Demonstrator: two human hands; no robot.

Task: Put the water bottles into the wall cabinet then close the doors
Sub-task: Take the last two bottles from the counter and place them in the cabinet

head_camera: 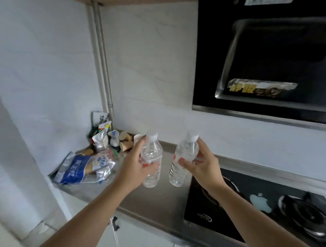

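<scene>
The white tiled wall (pixel 151 61) fills the upper left and centre of the frame, with the black range hood (pixel 264 58) taking the upper right. At the very top edge a strip of wood (pixel 141 1) shows, probably the underside of the wall cabinet; its doors are out of view. Along the lower half runs the grey countertop (pixel 158 199), with the black gas hob (pixel 255 202) at lower right and a heap of foil packets and paper cups (pixel 98 153) at centre left.

In the middle of the frame both arms reach forward, each hand wrapped round one clear, white-capped water bottle. The left hand (pixel 135 164) grips the left bottle (pixel 151 158) round its middle, fingers curled over the label. The right hand (pixel 199 164) holds the right bottle (pixel 185 156), thumb across the front and fingers behind. Both bottles stand nearly upright, the right one leaning slightly, and appear lifted above the countertop.

The step in hand looks like the carry. The next move calls for raising both bottles toward the cabinet overhead and setting them inside, which needs the doors open, something I cannot tell from here.
</scene>
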